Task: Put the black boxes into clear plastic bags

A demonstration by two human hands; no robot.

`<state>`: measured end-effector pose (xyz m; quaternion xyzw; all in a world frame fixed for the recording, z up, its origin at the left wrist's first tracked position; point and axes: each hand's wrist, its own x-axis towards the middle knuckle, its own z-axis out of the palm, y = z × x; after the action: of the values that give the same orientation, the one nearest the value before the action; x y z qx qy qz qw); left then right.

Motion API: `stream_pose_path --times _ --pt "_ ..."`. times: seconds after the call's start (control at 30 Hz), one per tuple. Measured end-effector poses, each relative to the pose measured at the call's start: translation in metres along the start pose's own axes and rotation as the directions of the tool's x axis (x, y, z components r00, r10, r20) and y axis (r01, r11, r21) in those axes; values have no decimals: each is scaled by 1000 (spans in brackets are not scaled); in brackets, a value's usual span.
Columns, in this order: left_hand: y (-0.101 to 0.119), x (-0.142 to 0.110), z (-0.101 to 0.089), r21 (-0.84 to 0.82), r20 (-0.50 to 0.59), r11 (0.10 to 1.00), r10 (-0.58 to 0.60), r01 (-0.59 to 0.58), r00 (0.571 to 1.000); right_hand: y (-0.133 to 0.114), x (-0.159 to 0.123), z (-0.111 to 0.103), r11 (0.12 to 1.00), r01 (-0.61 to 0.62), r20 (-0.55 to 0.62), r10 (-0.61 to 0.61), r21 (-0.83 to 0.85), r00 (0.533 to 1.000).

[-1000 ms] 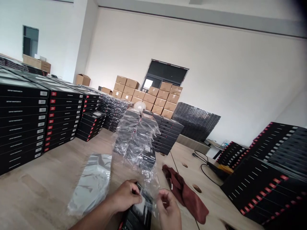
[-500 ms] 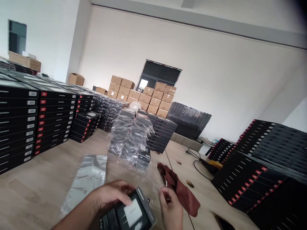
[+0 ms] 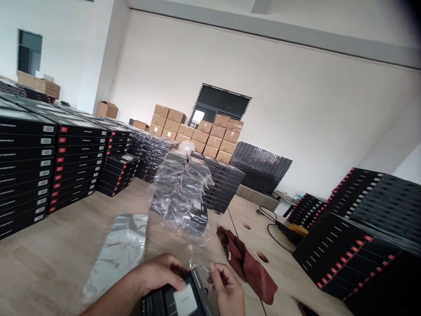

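My left hand (image 3: 164, 276) grips a black box (image 3: 164, 302) at the bottom of the view, thumb on its upper face beside a pale rectangle. The box is tilted and partly cut off by the lower edge. My right hand (image 3: 228, 287) is just right of the box, thumb and forefinger pinched on what looks like thin clear plastic film (image 3: 193, 259) at the box's far end. How far the film covers the box I cannot tell. To the left lies a pile of flat clear plastic bags (image 3: 121, 245). A dark red cloth (image 3: 248, 263) rests right of my right hand.
Plastic-wrapped boxes (image 3: 180, 188) are stacked ahead on the wooden table (image 3: 59, 259). Tall stacks of black boxes (image 3: 79, 162) stand left, more black boxes (image 3: 342, 254) right. A black cable (image 3: 272, 224) and table holes lie to the right. Cardboard cartons (image 3: 197, 131) stand behind.
My right hand has moved slightly left and nearer the box's far end. The box has shifted a little down and right with my left hand. The view has shifted slightly.
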<state>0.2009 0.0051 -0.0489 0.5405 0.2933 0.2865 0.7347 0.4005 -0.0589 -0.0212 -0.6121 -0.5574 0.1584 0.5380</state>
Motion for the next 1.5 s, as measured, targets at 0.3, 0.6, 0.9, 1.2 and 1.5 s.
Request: stream_pose_path --times 0.3,0.6,0.9,1.2,1.5 --pt "9 -7 5 14 9 1000 1 -1 1000 1 -2 3 987 116 81 -108 -107 991" --pt "9 -5 -1 -32 30 991 127 -126 991 6 -1 4 993 118 95 -115 -29 989" --pt "9 -4 4 3 -84 990 139 -139 987 3 -2 3 976 207 102 -200 -66 974" --pt "5 -4 4 27 -201 996 84 -81 976 10 3 -3 911 319 73 -311 -263 948" --pt "-3 5 5 51 -272 992 125 -115 954 18 8 -5 973 -229 91 229 -14 969"
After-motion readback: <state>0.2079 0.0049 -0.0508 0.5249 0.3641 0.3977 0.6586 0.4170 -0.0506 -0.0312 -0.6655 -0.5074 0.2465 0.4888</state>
